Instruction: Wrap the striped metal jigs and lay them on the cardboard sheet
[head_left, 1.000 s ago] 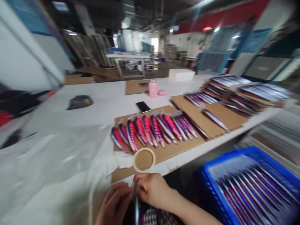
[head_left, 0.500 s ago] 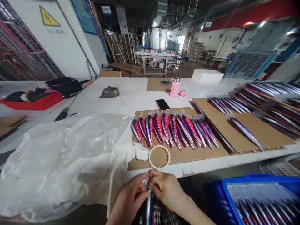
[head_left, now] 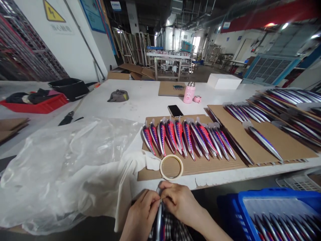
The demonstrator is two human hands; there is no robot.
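My left hand (head_left: 141,214) and my right hand (head_left: 178,202) meet at the table's near edge, both pinched round the tip of a slim silver, red and purple fishing lure (head_left: 159,222) that points down toward my lap. A roll of pale tape (head_left: 171,167) lies flat just beyond my fingers on a cardboard sheet (head_left: 213,164). Several similar lures (head_left: 187,135) lie side by side on that sheet.
Crumpled clear plastic (head_left: 62,167) covers the table's left part. A blue crate (head_left: 273,214) of lures stands low at the right. More lures on cardboard (head_left: 265,140) lie to the right. A phone (head_left: 175,110), pink bottle (head_left: 189,92), white box (head_left: 224,81) and red tray (head_left: 35,103) sit farther off.
The view swung left and steadied, then tipped slightly. My hands stayed together on the lure near the table edge, the left fingers closing in on its tip.
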